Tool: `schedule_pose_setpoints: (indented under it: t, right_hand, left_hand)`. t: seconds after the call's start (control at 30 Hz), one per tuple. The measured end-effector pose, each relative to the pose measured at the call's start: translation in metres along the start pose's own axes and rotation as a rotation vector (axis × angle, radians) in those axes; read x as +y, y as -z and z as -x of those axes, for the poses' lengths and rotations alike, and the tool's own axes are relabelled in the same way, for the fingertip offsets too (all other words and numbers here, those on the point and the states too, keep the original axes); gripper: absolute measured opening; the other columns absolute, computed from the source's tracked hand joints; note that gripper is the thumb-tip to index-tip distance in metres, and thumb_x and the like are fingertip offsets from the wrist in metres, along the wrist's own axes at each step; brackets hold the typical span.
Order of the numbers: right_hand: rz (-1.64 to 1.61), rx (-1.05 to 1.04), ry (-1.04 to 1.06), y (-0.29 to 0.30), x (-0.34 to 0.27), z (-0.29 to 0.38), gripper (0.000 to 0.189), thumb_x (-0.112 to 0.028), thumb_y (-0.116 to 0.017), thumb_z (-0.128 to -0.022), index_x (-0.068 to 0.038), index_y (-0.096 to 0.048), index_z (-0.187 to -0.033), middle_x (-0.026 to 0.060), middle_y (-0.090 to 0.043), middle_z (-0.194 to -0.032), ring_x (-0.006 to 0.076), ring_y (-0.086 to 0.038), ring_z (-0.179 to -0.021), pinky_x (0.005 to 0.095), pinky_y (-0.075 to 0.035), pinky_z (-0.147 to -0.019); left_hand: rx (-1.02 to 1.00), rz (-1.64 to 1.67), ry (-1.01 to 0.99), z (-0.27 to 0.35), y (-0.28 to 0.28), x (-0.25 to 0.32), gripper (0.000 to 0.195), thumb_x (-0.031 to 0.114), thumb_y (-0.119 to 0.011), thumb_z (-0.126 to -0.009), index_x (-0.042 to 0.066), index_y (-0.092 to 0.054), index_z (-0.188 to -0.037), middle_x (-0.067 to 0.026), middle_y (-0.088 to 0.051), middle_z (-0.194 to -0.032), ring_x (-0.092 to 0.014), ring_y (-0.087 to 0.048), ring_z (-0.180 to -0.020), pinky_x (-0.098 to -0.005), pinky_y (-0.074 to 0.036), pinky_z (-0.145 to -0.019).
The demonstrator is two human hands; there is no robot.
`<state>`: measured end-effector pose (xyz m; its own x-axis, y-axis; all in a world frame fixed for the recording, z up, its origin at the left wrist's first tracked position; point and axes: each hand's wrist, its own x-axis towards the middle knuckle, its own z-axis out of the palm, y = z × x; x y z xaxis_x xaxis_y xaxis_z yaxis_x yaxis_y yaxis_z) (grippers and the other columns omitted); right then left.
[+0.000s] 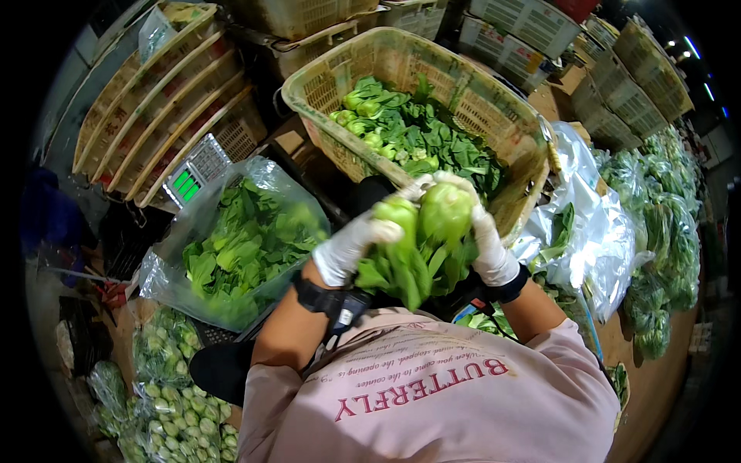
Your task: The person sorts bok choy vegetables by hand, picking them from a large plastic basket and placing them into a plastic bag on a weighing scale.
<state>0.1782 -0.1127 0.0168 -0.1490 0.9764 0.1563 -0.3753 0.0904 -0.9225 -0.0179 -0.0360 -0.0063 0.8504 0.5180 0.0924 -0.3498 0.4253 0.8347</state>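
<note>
Both my hands wear white gloves and meet over the near rim of a yellowed plastic crate (pixel 492 87). My left hand (pixel 350 240) grips a head of bok choy (pixel 398 215), its pale base up and its leaves hanging toward my lap. Beside it, my right hand (pixel 486 231) holds another bok choy head (pixel 447 211) the same way, slightly blurred. More bok choy (pixel 417 136) lies loose inside the crate. Left of my left forearm, a clear plastic bag (pixel 165 260) sits wide at the mouth with leafy bok choy (pixel 243 243) in it.
A digital scale display (pixel 186 184) glows green beside stacked crates (pixel 156 110) at left. Clear plastic sheeting (pixel 596 243) lies to the right, before several bagged greens (pixel 660 231). Bagged bok choy (pixel 179 416) covers the floor at lower left. More crates (pixel 521 35) stand behind.
</note>
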Motion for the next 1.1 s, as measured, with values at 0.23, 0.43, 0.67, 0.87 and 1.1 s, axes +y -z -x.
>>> schedule_pose_setpoints:
  t: [0.23,0.43,0.67,0.87,1.1]
  right_hand:
    - [0.544,0.032,0.093,0.015,0.001,-0.006,0.021,-0.017,-0.064,-0.090,-0.004,-0.068,-0.105,0.0105,-0.054,-0.116,0.0209,-0.050,-0.111,0.0341,-0.040,-0.097]
    - [1.093,-0.779,-0.092,0.056,-0.053,0.032,0.023,-0.010,-0.068,-0.078,-0.007,-0.070,-0.100,0.0101,-0.069,-0.096,0.0224,-0.066,-0.084,0.0344,-0.051,-0.075]
    - [1.408,-0.446,-0.130,0.117,-0.034,-0.111,0.023,-0.019,-0.069,-0.079,-0.011,-0.068,-0.100,0.0127,-0.066,-0.097,0.0313,-0.063,-0.090,0.0386,-0.051,-0.078]
    - [1.506,-0.368,0.102,0.171,0.120,-0.322,0.043,-0.017,-0.068,-0.079,-0.009,-0.057,-0.120,0.0137,-0.054,-0.128,0.0337,-0.056,-0.112,0.0403,-0.047,-0.093]
    - [1.940,-0.346,-0.367,0.175,0.271,-0.481,0.071,-0.031,-0.068,-0.079,-0.016,-0.037,-0.142,0.0045,-0.034,-0.151,0.0226,-0.025,-0.143,0.0521,-0.025,-0.112]
  left_hand:
    - [0.048,-0.061,-0.078,0.000,0.004,-0.009,0.095,0.023,-0.071,-0.073,0.006,-0.021,-0.151,-0.0061,-0.037,-0.146,-0.016,-0.035,-0.134,-0.0310,-0.024,-0.113]
    - [0.278,0.147,-0.187,0.013,0.042,0.004,0.107,0.021,-0.073,-0.067,0.008,-0.011,-0.153,-0.0126,-0.044,-0.140,-0.024,-0.047,-0.126,-0.0380,-0.037,-0.108]
    - [0.339,0.437,-0.208,0.005,0.083,-0.010,0.105,0.025,-0.075,-0.070,0.015,-0.011,-0.152,-0.0153,-0.050,-0.130,-0.034,-0.053,-0.118,-0.0500,-0.044,-0.103]
    - [0.419,0.610,-0.254,0.021,0.114,0.001,0.106,0.019,-0.074,-0.071,0.014,-0.007,-0.153,-0.0231,-0.040,-0.142,-0.037,-0.049,-0.124,-0.0500,-0.039,-0.107]
    - [0.611,0.515,-0.207,0.033,0.143,0.013,0.116,0.025,-0.082,-0.067,0.013,-0.003,-0.152,-0.0222,-0.047,-0.135,-0.037,-0.052,-0.121,-0.0526,-0.039,-0.106]
